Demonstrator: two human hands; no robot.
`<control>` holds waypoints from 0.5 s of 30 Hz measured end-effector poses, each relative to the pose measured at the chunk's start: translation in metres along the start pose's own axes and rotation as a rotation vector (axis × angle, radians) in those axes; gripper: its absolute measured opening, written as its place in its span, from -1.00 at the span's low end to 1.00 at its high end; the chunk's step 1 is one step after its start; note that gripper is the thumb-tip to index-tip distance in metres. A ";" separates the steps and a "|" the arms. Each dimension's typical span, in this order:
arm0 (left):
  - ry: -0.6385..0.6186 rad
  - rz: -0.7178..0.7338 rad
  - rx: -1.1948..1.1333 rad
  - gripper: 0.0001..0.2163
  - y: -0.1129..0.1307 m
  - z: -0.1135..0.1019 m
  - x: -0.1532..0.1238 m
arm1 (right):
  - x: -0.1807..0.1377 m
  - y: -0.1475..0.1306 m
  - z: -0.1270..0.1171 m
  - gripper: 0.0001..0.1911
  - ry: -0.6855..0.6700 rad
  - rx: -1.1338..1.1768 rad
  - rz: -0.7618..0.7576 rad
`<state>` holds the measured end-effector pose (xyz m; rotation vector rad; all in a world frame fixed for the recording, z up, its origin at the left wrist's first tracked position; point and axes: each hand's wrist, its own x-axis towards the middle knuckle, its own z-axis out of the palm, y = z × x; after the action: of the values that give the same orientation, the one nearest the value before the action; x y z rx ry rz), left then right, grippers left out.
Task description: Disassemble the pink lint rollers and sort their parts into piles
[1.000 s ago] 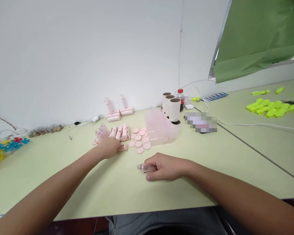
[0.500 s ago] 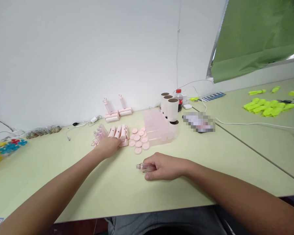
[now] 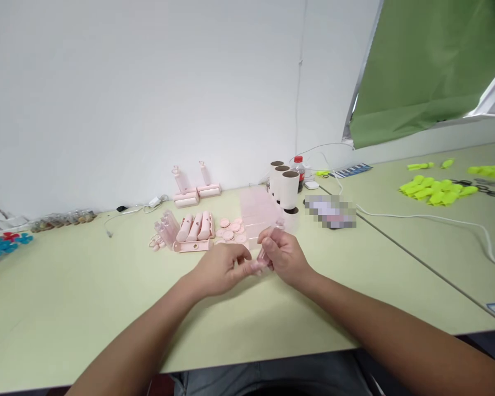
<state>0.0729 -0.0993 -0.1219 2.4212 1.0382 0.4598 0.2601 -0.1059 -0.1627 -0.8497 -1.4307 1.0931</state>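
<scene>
Over the table (image 3: 86,286), the left hand (image 3: 223,269) has moved from the pink rollers (image 3: 195,226) to meet the right hand (image 3: 287,257). The right fingers grasp a clear handle (image 3: 262,257) between the hands, tilted, probably to steady it for the left fingertips at its lower end. Fingers cover most of it; whether the left pinches anything, I cannot tell.

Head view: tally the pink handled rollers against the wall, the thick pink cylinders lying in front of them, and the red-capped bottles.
Pink handled rollers: 2
Thick pink cylinders: 3
Red-capped bottles: 1
Total: 6
</scene>
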 end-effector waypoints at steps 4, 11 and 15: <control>0.045 0.086 -0.120 -0.63 -0.007 0.018 -0.002 | 0.003 -0.002 -0.001 -0.47 0.023 0.113 0.041; 0.060 0.120 -0.284 -0.62 -0.023 0.016 -0.008 | 0.004 0.009 -0.007 -0.52 -0.275 0.227 0.148; -0.030 0.103 -0.463 -0.62 -0.022 0.017 -0.010 | 0.003 0.008 -0.009 -0.65 -0.329 0.271 0.153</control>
<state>0.0612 -0.0984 -0.1486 2.0632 0.7015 0.6203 0.2679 -0.0992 -0.1691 -0.6109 -1.4554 1.5603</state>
